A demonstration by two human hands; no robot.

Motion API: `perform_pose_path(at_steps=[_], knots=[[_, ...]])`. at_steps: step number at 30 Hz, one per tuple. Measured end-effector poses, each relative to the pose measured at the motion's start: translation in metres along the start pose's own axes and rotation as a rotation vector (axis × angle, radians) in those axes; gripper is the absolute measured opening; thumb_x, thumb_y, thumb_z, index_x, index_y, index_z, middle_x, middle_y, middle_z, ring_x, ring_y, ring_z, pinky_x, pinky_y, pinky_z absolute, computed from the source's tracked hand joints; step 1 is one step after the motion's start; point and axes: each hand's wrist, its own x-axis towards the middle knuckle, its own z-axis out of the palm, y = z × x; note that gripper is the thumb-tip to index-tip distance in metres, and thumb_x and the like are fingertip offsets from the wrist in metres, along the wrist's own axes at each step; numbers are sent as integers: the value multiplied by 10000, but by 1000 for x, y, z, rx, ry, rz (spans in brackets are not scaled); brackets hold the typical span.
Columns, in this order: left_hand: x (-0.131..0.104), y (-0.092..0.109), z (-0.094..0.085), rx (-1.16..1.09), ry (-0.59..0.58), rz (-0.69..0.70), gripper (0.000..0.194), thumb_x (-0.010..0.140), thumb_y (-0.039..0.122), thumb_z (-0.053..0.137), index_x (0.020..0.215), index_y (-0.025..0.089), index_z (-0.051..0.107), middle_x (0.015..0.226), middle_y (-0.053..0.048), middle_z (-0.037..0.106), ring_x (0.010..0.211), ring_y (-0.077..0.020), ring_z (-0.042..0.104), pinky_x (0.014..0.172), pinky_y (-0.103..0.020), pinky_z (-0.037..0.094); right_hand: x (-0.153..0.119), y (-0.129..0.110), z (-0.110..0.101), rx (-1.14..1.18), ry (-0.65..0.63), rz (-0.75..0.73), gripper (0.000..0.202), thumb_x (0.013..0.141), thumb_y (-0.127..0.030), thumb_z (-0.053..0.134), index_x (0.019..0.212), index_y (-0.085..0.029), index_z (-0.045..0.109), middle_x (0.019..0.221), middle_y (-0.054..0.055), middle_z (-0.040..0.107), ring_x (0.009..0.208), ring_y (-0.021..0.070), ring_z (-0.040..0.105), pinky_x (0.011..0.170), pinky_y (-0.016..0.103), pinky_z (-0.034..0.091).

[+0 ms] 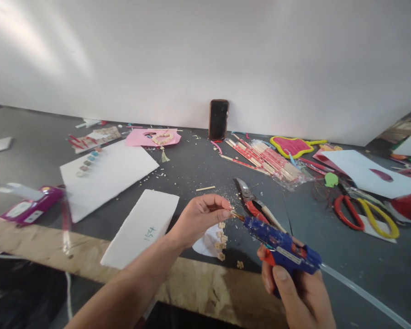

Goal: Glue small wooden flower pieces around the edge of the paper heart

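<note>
My right hand is wrapped round a blue glue gun, with a clear glue stick running out of its back end. The gun's nozzle points left and meets the fingertips of my left hand. Thumb and forefinger there pinch a tiny pale piece, too small to make out fully. Just below my left fingers, several small flower-shaped wooden pieces lie on and beside a white paper scrap. One more wooden flower sits apart, nearer the table's front edge.
Red-handled pruning shears lie just beyond the glue gun. Scissors and bagged chopsticks are to the right. A phone leans on the wall. White boards and a purple glue gun lie left.
</note>
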Motion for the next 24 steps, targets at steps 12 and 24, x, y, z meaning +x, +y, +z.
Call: perform_pose_path(at_steps=[12, 24], knots=[[0, 2, 2, 21, 40, -1, 175, 686, 267, 757, 752, 141, 654, 686, 7, 621, 623, -73, 517, 604, -194, 394, 0, 9, -7, -27, -11, -13, 289, 904, -345, 493, 1164, -221, 476, 741, 34, 601, 525, 128, 533, 492, 267, 472], [6, 2, -4, -26, 130, 61, 154, 689, 244, 752, 758, 145, 657, 718, 3, 655, 728, -94, 612, 702, -207, 441, -2, 2, -18, 140, 44, 98, 259, 888, -440, 452, 1001, -249, 585, 835, 98, 665, 525, 177, 576, 412, 297, 445]])
